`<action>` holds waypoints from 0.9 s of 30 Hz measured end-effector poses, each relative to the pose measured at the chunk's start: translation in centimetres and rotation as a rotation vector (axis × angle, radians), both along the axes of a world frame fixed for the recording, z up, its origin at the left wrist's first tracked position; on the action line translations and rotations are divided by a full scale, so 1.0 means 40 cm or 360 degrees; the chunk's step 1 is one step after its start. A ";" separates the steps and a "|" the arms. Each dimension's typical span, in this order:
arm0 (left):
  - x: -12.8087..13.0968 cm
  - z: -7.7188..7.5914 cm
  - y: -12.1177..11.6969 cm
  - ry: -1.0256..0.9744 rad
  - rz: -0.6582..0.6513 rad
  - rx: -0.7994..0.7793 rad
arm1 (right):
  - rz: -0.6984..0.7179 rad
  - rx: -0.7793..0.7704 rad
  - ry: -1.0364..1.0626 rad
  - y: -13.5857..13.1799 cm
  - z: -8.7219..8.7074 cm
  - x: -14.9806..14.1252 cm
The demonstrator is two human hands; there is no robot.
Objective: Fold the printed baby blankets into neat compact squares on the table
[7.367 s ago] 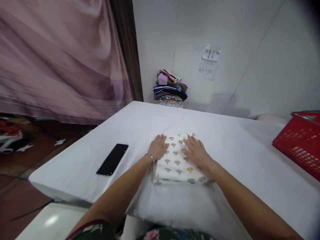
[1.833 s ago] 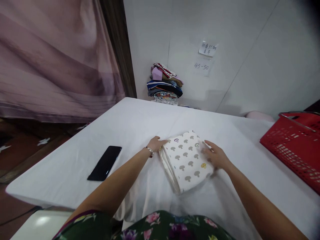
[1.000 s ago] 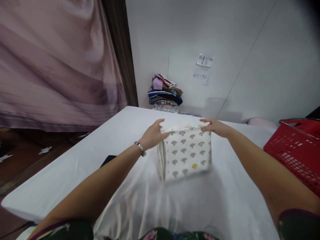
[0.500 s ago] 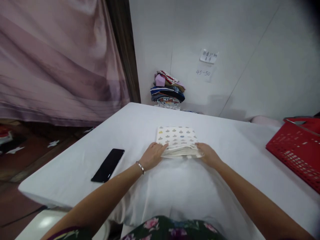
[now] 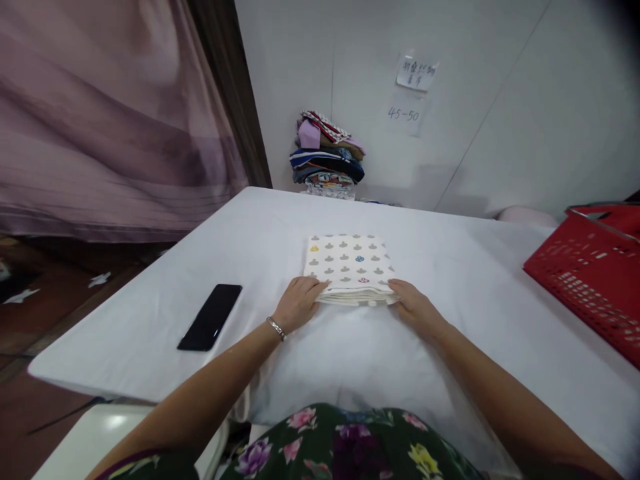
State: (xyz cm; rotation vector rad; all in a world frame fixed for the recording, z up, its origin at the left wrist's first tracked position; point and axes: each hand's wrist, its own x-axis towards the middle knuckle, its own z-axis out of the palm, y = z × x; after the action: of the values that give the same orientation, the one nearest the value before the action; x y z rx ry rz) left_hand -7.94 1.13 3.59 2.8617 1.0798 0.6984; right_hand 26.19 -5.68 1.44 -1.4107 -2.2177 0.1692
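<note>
A white folded cloth (image 5: pixel 350 261) with rows of small grey, yellow, blue and red prints lies on the white-covered table (image 5: pixel 250 240). Its layered near edge faces me. My left hand (image 5: pixel 299 303) grips the near left corner, thumb on top and the other fingers partly out of sight. At the near right corner, my right hand (image 5: pixel 414 305) pinches the cloth in the same way, its fingertips partly under the layers. The cloth lies between the two hands.
A black phone (image 5: pixel 210 317) lies to the left. On the right stands a red plastic basket (image 5: pixel 590 273). Folded clothes (image 5: pixel 329 157) are stacked beyond the far edge, by a wall with paper notes (image 5: pixel 416 73). A pink curtain (image 5: pixel 100 120) hangs at left.
The near edge of the cloth looks flatter and neater, and more of its printed top shows. Both hands keep hold of the near corners. The camera view has tilted slightly down.
</note>
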 end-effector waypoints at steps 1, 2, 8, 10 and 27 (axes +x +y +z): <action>-0.002 0.001 -0.001 -0.0005 0.0005 0.0004 | -0.0007 -0.0002 0.0014 -0.003 0.000 -0.002; -0.004 0.002 -0.002 0.0006 -0.0004 -0.0009 | -0.0001 -0.0014 0.0021 -0.006 0.000 -0.004; -0.015 0.026 -0.002 0.0085 -0.0130 -0.0258 | 0.0048 -0.0210 0.0127 -0.023 0.013 -0.008; -0.008 0.040 0.003 0.0022 -0.0118 -0.0323 | -0.0040 -0.0214 0.0238 -0.022 0.023 -0.016; 0.044 0.016 0.023 -0.0044 -0.0044 -0.0059 | -0.0206 0.0000 0.0075 0.027 0.036 -0.069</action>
State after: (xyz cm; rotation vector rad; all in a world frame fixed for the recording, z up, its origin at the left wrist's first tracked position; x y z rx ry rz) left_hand -6.17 2.04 4.24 2.8213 1.0368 0.7067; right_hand 23.43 -4.61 2.90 -1.5290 -2.0809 0.1559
